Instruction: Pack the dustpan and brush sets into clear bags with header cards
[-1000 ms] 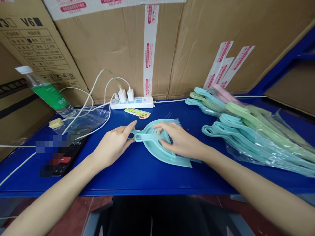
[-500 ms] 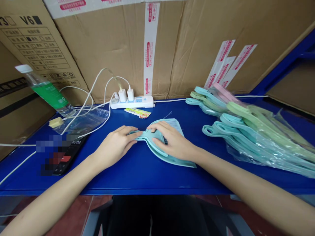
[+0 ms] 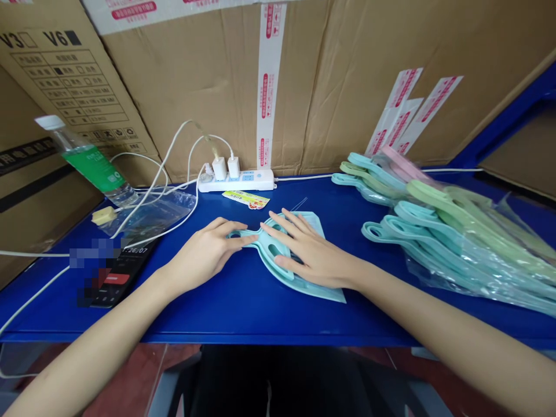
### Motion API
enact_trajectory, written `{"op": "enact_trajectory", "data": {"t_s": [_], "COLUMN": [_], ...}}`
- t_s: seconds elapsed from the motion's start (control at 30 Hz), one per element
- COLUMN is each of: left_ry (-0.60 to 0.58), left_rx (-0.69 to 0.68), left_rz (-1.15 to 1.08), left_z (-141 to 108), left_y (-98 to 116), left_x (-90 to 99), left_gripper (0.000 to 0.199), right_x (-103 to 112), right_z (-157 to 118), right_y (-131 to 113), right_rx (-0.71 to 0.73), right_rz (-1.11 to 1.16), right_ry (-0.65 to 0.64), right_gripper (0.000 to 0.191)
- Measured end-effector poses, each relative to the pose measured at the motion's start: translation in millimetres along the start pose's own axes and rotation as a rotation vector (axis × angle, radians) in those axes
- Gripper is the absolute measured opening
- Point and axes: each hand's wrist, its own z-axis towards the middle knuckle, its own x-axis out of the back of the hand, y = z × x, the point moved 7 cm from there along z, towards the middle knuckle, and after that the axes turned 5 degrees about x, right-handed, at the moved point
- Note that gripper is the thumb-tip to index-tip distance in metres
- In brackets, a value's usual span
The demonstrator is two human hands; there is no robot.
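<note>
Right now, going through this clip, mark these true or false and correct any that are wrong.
1. The left hand rests on the handle of the light-blue plastic dustpan. True.
2. The right hand lies on the dustpan with its fingers spread. True.
3. The plastic bottle with a green label stands upright. False: it leans, with its white cap tilted up and to the left.
4. The white power strip sits on the floor. False: it lies on the blue shelf, against the cardboard.
5. The stack of bagged pastel plastic handles lies to the right of both hands. True.
</note>
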Motion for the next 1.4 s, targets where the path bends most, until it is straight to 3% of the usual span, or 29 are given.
{"op": "enact_trajectory", "data": {"t_s": [0.4, 0.57, 0.8, 1.1, 1.4], "left_ry": [-0.026, -0.054, -0.068, -0.119, -0.156], "left_rx": [-0.063, -0.058, -0.043, -0.011, 0.037], "left_rz": [-0.027, 0.023, 0.004, -0.153, -0.337], "left_z": [-0.6, -1.4, -1.5, -1.8, -1.5], "left_y": [-4.9, -4.2, -5.7, -8.6, -15.1], "left_x": [1.4, 1.8, 2.0, -0.2, -5.9], "left_gripper": [0.036, 0.037, 0.037, 0.038, 0.040], "right_x": [-1.4, 4.0, 6.8, -6.6, -10.4], "right_z": [-0.7, -1.8, -2.6, -5.5, -5.5], "right_y": [1.6, 6.2, 0.3, 3.5, 4.1], "right_rx": [-0.128, -0.155, -0.214, -0.262, -0.269], "right_rz": [-0.103, -0.266, -0.384, -0.211, -0.178], "right_ry": [-0.024, 0.032, 0.009, -0.115, -0.110], "right_gripper": [0.090, 0.087, 0.080, 0.081, 0.079]}}
